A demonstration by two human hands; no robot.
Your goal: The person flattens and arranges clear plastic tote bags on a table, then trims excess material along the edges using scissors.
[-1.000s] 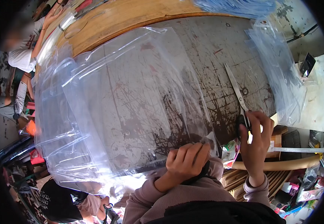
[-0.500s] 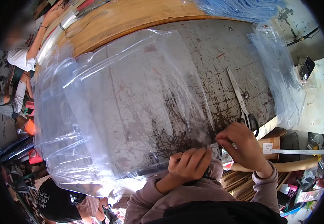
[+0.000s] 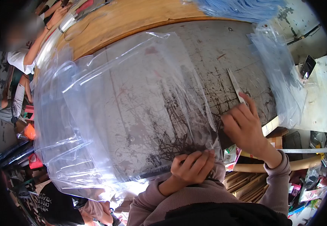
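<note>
My left hand (image 3: 193,165) is closed at the table's near edge, pinching the near right corner of a clear plastic sheet (image 3: 144,101) between thumb and fingers. The sheet lies spread over the scratched metal tabletop, with folds along its far and right sides. My right hand (image 3: 242,124) is over the handles of a pair of scissors (image 3: 234,83), its index finger stretched along them and its other fingers loosely bent. Only the blades show beyond that hand; the handles are hidden under it.
More layered clear plastic (image 3: 58,124) covers the left side. A stack of bluish plastic sheets (image 3: 280,75) hangs over the right edge, near a phone (image 3: 307,66). Blue plastic strips (image 3: 242,9) lie on the wooden board (image 3: 133,19). Other people are at the left and lower left.
My right hand has left the sheet's corner and moved up and away from me, over the scissors' handles. My left hand keeps its pinch, and the sheet lies nearly as before.
</note>
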